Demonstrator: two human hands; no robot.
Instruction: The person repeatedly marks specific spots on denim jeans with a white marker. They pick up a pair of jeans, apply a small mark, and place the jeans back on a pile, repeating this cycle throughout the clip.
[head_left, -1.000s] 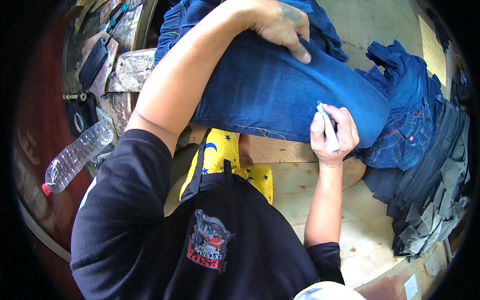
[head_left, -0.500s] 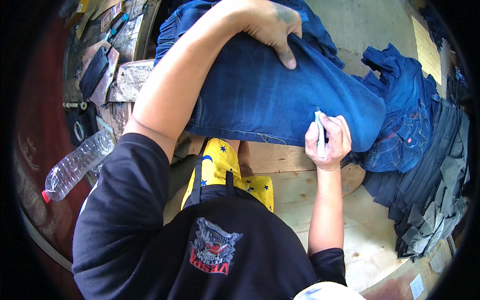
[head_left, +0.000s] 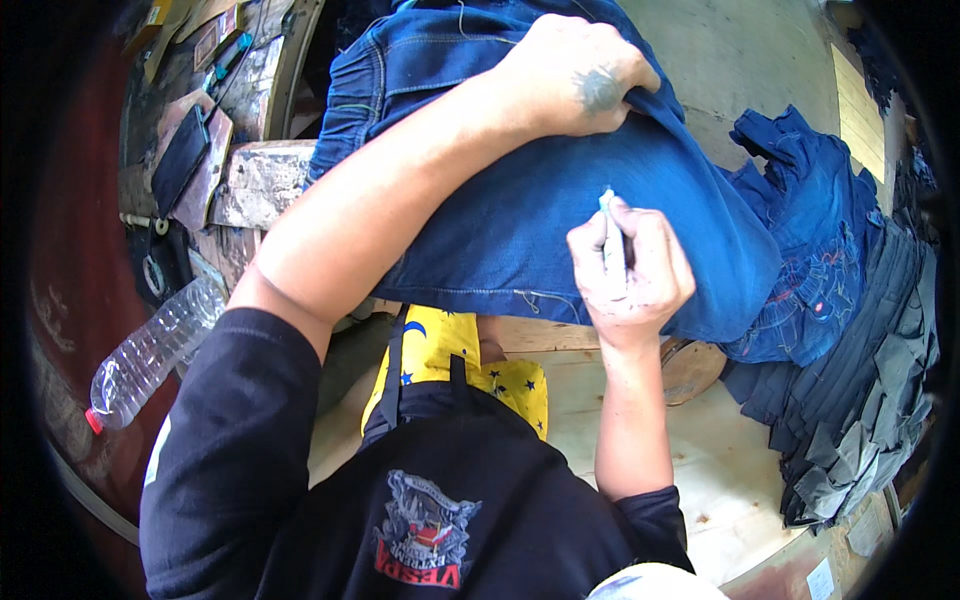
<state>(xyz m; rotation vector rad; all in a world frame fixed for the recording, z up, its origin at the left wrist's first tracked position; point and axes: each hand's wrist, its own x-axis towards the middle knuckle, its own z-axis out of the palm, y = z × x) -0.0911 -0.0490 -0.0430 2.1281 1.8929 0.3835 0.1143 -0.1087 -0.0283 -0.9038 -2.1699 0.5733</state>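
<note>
A dark blue denim garment (head_left: 480, 225) is stretched out in front of me, with a gathered edge at its left and loose thread ends along its near hem. My left hand (head_left: 590, 75) reaches across its upper part, closed on a fold of the cloth. Lower and to the right, my right hand (head_left: 635, 265) pinches a slim, pale tool (head_left: 614, 245) between thumb and fingers. The tool's tip meets, or nearly meets, the denim; its exact kind cannot be made out.
More blue denim (head_left: 800, 230) is heaped at the right, beside a stack of dark grey cloth pieces (head_left: 850, 380). A clear plastic bottle (head_left: 155, 350) with a red cap lies at the left. Beyond it stands a worn wooden bench (head_left: 255, 185) with a dark flat object (head_left: 180, 160).
My left hand has shifted right and turned, its thumb now out of sight. The right hand has moved slightly left with the tool, and the garment's near hem sits lower.
</note>
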